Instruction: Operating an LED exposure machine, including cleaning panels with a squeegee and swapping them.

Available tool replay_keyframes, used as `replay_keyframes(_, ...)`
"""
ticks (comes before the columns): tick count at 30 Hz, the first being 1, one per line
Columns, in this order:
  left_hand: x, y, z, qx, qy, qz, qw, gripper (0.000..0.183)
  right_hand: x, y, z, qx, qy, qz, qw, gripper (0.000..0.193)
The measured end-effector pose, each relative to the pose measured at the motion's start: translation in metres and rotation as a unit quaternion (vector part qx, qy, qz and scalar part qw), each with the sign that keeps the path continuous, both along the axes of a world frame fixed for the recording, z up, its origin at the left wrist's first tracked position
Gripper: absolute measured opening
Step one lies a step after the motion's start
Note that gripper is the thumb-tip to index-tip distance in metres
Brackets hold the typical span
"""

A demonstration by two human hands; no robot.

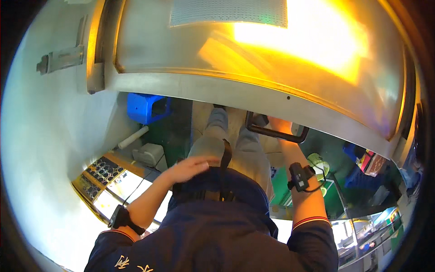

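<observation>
While one black handle (277,134) juts from the lower edge of one metal door (181,84), the right hand (280,123) shows behind it, its fingers' grip unclear; the left hand (190,168), fingers extended, is well apart.

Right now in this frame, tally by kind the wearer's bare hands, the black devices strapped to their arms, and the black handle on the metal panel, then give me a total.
Hands: 2 (left hand; right hand, partly hidden)
Strapped devices: 2 (left-arm device; right-arm device)
Black handle on the metal panel: 1
Total: 5
</observation>
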State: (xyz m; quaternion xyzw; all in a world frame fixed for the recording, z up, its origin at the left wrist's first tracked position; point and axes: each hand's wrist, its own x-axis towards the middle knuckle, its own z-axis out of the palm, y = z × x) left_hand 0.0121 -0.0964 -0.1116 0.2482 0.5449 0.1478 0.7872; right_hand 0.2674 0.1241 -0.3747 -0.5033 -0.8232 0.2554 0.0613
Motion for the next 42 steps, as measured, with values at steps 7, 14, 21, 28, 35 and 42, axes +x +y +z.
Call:
replay_keyframes(7,-0.037,0.054,-0.005,0.134,0.296,-0.028,0.945,0.038,0.014,0.003,0.041,0.078,-0.096,0.054,0.991,0.028)
replay_keyframes(14,-0.016,0.138,0.006,0.359,0.214,-0.076,0.905,0.038,0.233,-0.126,0.105,-0.343,0.002,-0.26,0.903,0.024)
replay_keyframes(21,0.071,0.104,0.001,0.177,-0.24,-0.185,0.936,0.053,0.277,-0.221,0.228,-0.466,0.037,-0.448,0.762,0.042)
replay_keyframes(28,0.097,0.13,0.003,0.214,-0.262,-0.238,0.91,0.055,0.335,-0.169,0.265,-0.394,-0.024,-0.393,0.83,0.069)
replay_keyframes(35,0.085,0.151,0.024,0.512,0.19,-0.08,0.834,0.062,0.276,-0.006,0.313,0.064,-0.021,-0.079,0.995,0.029)
replay_keyframes(42,-0.03,0.185,0.042,0.393,0.517,-0.31,0.694,0.08,0.083,0.13,0.319,0.077,-0.054,0.233,0.968,0.045)
